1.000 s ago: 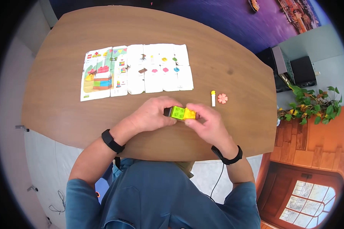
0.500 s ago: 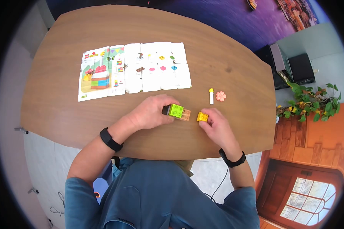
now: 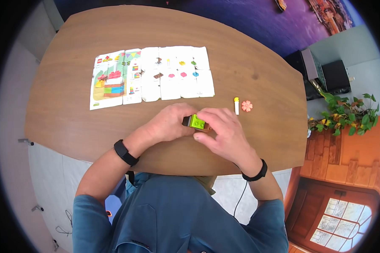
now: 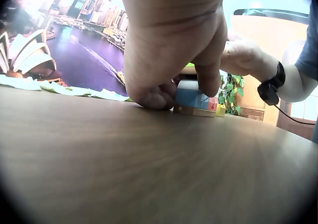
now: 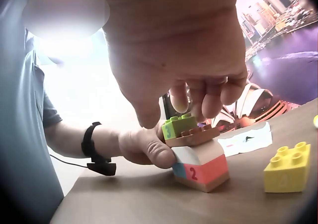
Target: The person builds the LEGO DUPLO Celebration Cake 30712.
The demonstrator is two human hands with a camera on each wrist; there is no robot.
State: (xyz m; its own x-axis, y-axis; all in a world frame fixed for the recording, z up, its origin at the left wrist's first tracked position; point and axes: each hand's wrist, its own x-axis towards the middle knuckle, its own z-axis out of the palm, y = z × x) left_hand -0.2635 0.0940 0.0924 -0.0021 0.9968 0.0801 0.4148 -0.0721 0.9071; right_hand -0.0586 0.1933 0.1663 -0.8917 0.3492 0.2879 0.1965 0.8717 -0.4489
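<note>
My left hand (image 3: pixel 166 123) grips a small stack of building bricks standing on the table. In the right wrist view, the stack shows a tan base, a red-and-blue layer marked 2 (image 5: pixel 211 170), a white curved layer (image 5: pixel 204 151), a brown plate (image 5: pixel 201 137) and a green brick (image 5: pixel 176 126) marked 3 on top. Over the stack, my right hand (image 3: pixel 227 134) has its fingers apart, with thumb and fingertips close around the green brick. A yellow brick (image 5: pixel 288 169) stands loose on the table beside the stack; the right hand hides it in the head view.
Beyond the hands lies an unfolded instruction sheet (image 3: pixel 156 89) with pictures of bricks. A white candle piece with a yellow top (image 3: pixel 236 106) and a pink flower piece (image 3: pixel 247 106) lie to the right. The near edge of the wooden table (image 3: pixel 266 126) runs beneath the forearms.
My right hand pulled the yellow brick off the stack and moved it right, then set it on the table. That hand has returned left over the green brick; the left hand keeps its grip.
</note>
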